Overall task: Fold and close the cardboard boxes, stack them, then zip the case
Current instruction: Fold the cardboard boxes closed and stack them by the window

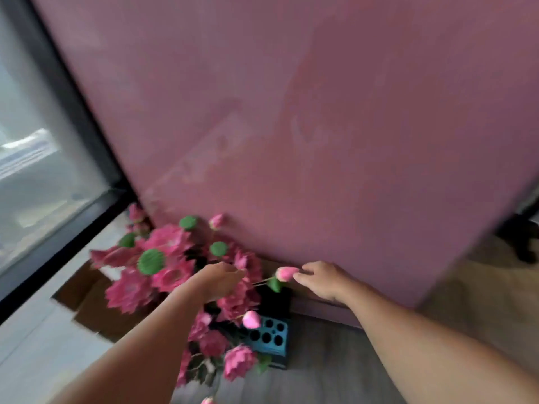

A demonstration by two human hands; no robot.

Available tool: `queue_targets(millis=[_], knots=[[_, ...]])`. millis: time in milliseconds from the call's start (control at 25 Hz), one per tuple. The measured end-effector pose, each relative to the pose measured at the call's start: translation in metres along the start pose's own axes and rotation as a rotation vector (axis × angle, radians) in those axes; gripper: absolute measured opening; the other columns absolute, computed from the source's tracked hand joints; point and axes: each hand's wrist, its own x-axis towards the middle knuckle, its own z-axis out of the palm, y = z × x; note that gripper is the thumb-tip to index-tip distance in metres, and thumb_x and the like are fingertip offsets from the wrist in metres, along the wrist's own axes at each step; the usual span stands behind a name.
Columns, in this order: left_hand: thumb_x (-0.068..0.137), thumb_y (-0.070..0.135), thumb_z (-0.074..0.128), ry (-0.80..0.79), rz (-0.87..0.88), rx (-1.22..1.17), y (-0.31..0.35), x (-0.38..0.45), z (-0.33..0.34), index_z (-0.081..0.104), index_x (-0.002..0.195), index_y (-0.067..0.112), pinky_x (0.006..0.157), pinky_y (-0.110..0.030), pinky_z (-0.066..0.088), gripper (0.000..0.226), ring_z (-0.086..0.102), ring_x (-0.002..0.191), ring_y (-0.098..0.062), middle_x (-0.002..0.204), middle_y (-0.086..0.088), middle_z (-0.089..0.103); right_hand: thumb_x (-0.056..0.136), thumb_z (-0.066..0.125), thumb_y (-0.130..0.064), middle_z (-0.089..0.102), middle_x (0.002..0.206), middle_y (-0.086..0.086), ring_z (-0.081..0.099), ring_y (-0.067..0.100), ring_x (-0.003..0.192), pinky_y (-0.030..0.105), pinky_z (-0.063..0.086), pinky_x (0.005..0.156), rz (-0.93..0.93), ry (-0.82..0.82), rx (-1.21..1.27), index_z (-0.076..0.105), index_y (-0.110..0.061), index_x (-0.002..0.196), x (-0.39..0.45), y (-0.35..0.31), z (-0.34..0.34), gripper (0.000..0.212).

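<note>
The frame is blurred by motion. Brown cardboard box flaps [87, 301] lie on the floor at the lower left, partly covered by a bunch of pink artificial lotus flowers [172, 266] with green seed pods. My left hand [217, 279] reaches down into the flowers, and its fingertips are hidden among the petals. My right hand [323, 279] is at the foot of a large pink panel [320, 141], fingers loosely bent, with the fingertips next to a pink bud [285, 273]. No zip shows.
A blue plastic crate [269, 336] with round holes stands under the flowers on the grey wood floor [329, 371]. A dark-framed window [43, 170] runs along the left. A dark object [522, 240] sits at the right edge behind the panel.
</note>
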Motion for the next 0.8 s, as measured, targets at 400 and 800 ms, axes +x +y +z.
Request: queue_targets(millis=[400,800], knots=[[0.104,0.053,0.034,-0.279,0.468,0.376,0.335,0.018,0.179,0.053,0.141,0.013,0.111,-0.038,0.035,0.058,0.046,0.134,-0.03,0.147,-0.011,0.05,0.096,0.047,-0.061,0.067,0.11,-0.005,0.064,0.017,0.101,0.026,0.046,0.083,0.454,0.337,0.238,0.069,-0.027,0.105,-0.139,0.278,-0.14,0.042],[0.102,0.052,0.04,-0.509,0.997,0.632,0.598,0.06,0.331,0.066,0.125,0.018,0.091,-0.026,0.039,0.049,0.056,0.122,-0.027,0.13,-0.01,0.063,0.078,0.047,-0.071,0.07,0.089,0.0,0.067,0.022,0.093,0.029,0.046,0.076,0.832,0.62,0.467,0.07,-0.019,0.09,-0.195,0.453,-0.255,0.059]])
